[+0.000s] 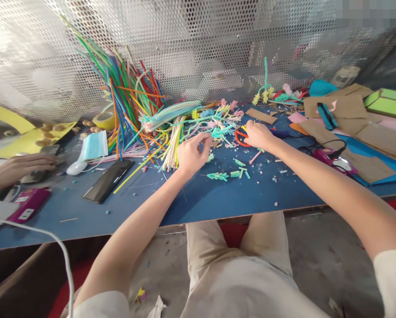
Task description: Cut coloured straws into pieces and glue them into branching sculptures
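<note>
Two bare hands reach over the blue surface (218,203). The left hand (190,154) has its fingers pressed together at the tips, pinching a thin teal pipe cleaner piece (218,131) at the near edge of the loose heap. The right hand (258,134), just right of it, has its fingers curled shut around one pair of orange-handled scissors (239,138). One big bundle of coloured pipe cleaners (128,97) fans up at the far left. Several short teal offcuts (218,176) lie near the hands. One black phone (108,179) and one blue face mask (93,145) lie to the left, where another person's hand (19,170) rests.
</note>
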The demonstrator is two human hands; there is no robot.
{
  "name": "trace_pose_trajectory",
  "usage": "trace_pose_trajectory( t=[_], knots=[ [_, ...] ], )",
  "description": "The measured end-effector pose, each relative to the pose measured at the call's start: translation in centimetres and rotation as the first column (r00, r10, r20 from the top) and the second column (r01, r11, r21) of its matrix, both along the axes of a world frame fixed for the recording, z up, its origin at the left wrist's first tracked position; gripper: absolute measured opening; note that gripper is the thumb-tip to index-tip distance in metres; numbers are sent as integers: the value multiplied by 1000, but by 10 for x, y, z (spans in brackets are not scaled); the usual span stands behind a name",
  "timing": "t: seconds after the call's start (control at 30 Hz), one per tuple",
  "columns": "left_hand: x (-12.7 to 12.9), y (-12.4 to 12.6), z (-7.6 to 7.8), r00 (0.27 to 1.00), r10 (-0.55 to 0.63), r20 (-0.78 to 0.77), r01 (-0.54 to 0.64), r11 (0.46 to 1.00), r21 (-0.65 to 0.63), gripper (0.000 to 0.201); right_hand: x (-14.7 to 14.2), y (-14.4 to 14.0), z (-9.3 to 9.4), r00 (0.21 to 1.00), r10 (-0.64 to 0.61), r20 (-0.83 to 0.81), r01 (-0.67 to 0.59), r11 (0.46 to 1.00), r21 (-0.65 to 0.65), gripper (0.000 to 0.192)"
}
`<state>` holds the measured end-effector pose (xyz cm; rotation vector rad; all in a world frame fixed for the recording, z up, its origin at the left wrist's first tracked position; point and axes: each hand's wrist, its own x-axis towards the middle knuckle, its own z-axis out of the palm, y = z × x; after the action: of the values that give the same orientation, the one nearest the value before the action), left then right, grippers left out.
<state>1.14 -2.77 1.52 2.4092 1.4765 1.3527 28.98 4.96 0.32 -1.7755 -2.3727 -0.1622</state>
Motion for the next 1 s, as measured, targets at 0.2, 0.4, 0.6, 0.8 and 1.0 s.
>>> trace_pose_trajectory(
  t=[0.2, 0.4, 0.6, 0.8, 1.0],
  knots=[
    [-7, 5, 4, 997, -25, 77, 28, 999, -43, 26, 10, -4, 19, 970, -113, -214, 99, 992, -76, 15],
    [-16, 15, 22, 947, -133, 294, 191, 965, -178, 28, 18, -17, 16, 664, 72, -744, -67, 997, 37, 37],
    [-34, 13, 57, 879, -145, 455, 232, 962, -142, 21, 22, -31, 7, 821, 188, -540, 69, 905, 420, 46],
    [-42, 1, 76, 753, -174, 635, 479, 807, -345, 22, 15, -46, 7, 886, 213, -412, 1, 888, 461, 52],
    [-30, -2, 59, 632, -181, 754, 633, 682, -367, 23, 10, -54, 5, 870, 341, -357, -96, 826, 556, 61]
  ],
)
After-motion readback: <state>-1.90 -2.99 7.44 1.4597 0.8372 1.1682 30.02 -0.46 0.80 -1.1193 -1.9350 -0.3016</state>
